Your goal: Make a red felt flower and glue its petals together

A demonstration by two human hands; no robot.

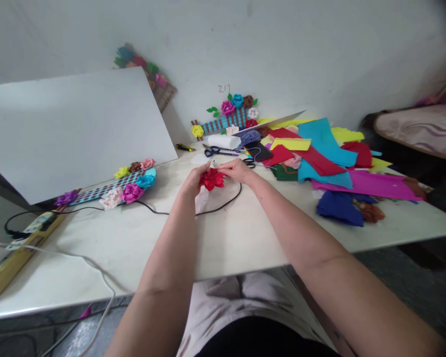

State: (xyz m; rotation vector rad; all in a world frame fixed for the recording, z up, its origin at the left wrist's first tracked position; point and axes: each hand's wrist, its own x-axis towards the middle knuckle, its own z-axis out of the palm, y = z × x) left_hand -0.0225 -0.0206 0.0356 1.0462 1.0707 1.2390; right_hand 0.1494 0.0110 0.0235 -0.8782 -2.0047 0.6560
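Observation:
A red paper flower (212,180) is between my two hands above the white table. My left hand (195,180) is closed on the flower's left side, its fingers partly hidden by the petals. From the right, my right hand (238,171) pinches at the flower's upper edge, fingertips together. A small whitish thing (213,163) shows just beyond the flower, too small to make out. Under the hands lies a pale translucent sheet (204,201), with a black cord (223,204) curving round it.
Coloured paper sheets (323,153) are heaped on the right. Scissors (212,151), a white roll (224,142) and a yellow cutter (185,147) lie behind my hands. At left are a flower-decorated guitar shape (109,191), a large white board (78,129) and a power strip (20,250).

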